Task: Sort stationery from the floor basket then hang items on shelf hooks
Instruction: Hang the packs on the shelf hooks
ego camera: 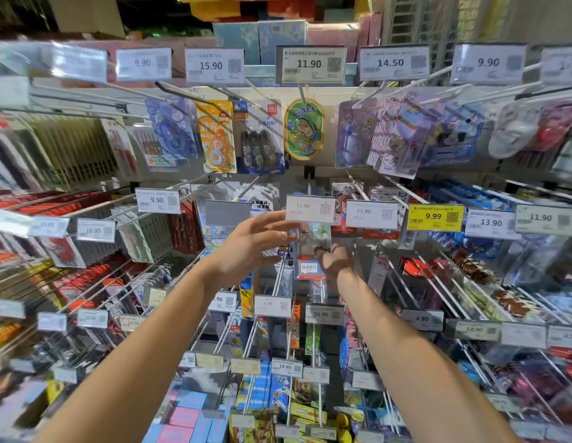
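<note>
Packet [315, 239], clear, pinched by right hand [336, 262] just under price tag [310, 208]; tag edge touched by left hand [252, 247], fingers [272, 218] straight, likely to free hook [309, 187] for hanging.

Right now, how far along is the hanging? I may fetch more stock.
Done: packs already hang up top, like the green pack. In hand: left hand touches the middle 11.90 tag; right hand pinches a clear packet below it, apparently hanging it. Left: cannot tell; the basket is out of view.
</note>
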`<state>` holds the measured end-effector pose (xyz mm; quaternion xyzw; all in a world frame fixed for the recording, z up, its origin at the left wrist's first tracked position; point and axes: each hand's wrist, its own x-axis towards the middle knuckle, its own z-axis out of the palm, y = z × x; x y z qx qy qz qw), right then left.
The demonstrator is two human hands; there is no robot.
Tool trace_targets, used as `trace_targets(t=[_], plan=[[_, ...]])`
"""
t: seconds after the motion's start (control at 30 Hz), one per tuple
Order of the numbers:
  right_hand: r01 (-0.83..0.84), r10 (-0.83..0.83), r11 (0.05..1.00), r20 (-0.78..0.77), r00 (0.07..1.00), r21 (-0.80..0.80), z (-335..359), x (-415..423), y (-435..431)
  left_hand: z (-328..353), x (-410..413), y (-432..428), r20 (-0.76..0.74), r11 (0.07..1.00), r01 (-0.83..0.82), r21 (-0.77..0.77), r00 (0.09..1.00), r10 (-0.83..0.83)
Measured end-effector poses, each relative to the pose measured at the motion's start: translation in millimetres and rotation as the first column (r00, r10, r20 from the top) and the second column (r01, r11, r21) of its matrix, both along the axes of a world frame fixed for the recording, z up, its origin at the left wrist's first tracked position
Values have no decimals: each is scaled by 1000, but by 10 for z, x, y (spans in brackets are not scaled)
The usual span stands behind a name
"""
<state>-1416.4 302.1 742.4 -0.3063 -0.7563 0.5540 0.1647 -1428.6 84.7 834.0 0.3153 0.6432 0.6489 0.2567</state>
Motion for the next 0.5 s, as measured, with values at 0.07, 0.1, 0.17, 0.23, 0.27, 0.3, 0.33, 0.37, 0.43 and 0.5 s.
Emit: trace_targets(t=[0.07, 0.1, 0.17, 0.23, 0.27, 0.3, 0.33, 0.37, 0.43, 0.5], plan=[[4, -4, 1000, -19, 1000, 12, -74, 16, 6, -71, -27, -10, -2, 999, -8, -31, 1000, 8], [-1, 1, 1000, -15, 1000, 24, -89, 61, 0, -119, -55, -12, -11, 998, -11, -55, 1000, 11], [-30, 30, 996, 5, 1000, 88, -165, 161, -3, -217, -83, -7, -55, 992, -30, -121, 998, 23], [-52, 49, 978, 22, 999, 203, -196, 297, -37, -338, -136, 18, -165, 975, -61, -215, 986, 25], [-64, 60, 963, 21, 998, 262, -198, 362, -60, -384, -132, 32, -220, 962, -77, -263, 975, 18], [-77, 73, 944, 26, 997, 321, -209, 419, -81, -446, -133, 47, -266, 948, -98, -303, 964, 15], [-99, 89, 926, 44, 995, 365, -215, 480, -109, -530, -155, 66, -289, 933, -114, -341, 957, 11], [-125, 116, 900, 47, 992, 417, -221, 546, -137, -601, -167, 94, -306, 918, -122, -378, 952, 0], [-195, 174, 849, 89, 981, 491, -243, 686, -167, -696, -142, 160, -389, 865, -137, -483, 919, -71], [-255, 222, 794, 129, 967, 551, -313, 832, -149, -722, -48, 238, -508, 791, -188, -583, 843, -175]])
